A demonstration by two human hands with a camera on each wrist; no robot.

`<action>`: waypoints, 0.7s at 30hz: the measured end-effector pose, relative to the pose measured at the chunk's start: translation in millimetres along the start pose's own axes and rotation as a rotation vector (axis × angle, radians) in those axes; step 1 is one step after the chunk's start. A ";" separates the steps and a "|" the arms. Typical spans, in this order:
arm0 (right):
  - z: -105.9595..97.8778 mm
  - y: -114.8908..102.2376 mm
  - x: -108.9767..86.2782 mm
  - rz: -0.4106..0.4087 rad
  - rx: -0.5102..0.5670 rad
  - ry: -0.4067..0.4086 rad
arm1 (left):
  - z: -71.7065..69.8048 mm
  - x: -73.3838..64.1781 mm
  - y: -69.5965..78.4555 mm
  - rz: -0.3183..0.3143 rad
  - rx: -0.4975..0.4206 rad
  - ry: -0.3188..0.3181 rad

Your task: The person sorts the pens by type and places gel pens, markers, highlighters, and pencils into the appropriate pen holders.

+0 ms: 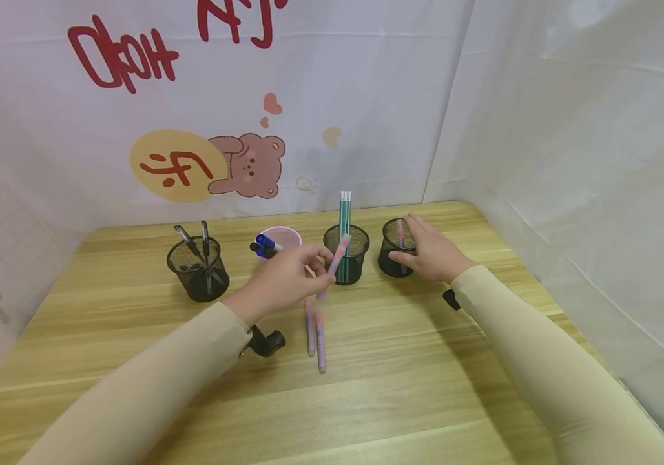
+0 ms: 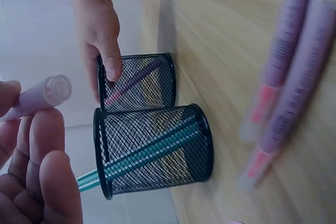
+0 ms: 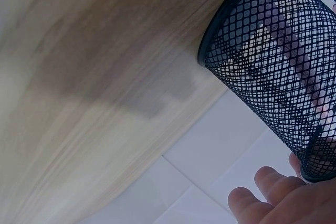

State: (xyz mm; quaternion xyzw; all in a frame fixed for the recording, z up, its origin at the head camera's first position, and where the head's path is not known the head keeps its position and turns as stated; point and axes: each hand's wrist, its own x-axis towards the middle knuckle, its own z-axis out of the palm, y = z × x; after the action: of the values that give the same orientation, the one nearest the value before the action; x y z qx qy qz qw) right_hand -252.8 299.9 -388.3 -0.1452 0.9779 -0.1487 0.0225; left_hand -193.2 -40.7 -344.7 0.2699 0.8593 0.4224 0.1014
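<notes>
My left hand [image 1: 285, 278] pinches a purple highlighter [image 1: 339, 255] with a pink band, tilted in front of the pencil cup. In the left wrist view the held highlighter's [image 2: 37, 98] end points towards the cups. My right hand [image 1: 433, 252] holds the rim of the rightmost black mesh pen cup [image 1: 389, 259], thumb at the front and fingers behind. Inside that cup leans another highlighter [image 1: 400, 231], seen through the mesh in the right wrist view. Two more highlighters, one left [image 1: 311, 336] and one right [image 1: 321, 345], lie on the table below my left hand.
A black mesh cup [image 1: 361, 258] with green pencils [image 1: 344, 213] stands beside the right one. Further left are a pink-rimmed cup [image 1: 288, 234] with blue and black markers, partly hidden, and a mesh cup [image 1: 198, 278] with black pens. A white wall sheet [image 1: 367, 129] rises behind the table.
</notes>
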 end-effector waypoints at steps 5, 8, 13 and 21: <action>-1.8 1.5 1.9 0.005 -0.004 -0.006 | 3.9 16.7 4.4 0.024 -0.077 -0.004; -2.4 2.8 3.3 0.006 -0.004 -0.004 | 6.8 27.2 6.8 0.044 -0.093 0.021; -3.3 4.0 5.3 0.014 0.006 -0.004 | 11.1 44.2 11.8 0.038 -0.073 0.067; -6.1 3.7 8.0 0.021 0.029 -0.020 | 14.9 69.7 19.2 0.040 -0.085 0.103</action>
State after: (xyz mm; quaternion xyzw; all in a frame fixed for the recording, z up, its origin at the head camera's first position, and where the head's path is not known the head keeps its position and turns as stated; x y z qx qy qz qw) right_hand -262.1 302.7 -383.5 -0.1359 0.9769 -0.1610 0.0361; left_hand -238.0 17.1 -335.3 0.2603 0.8392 0.4737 0.0602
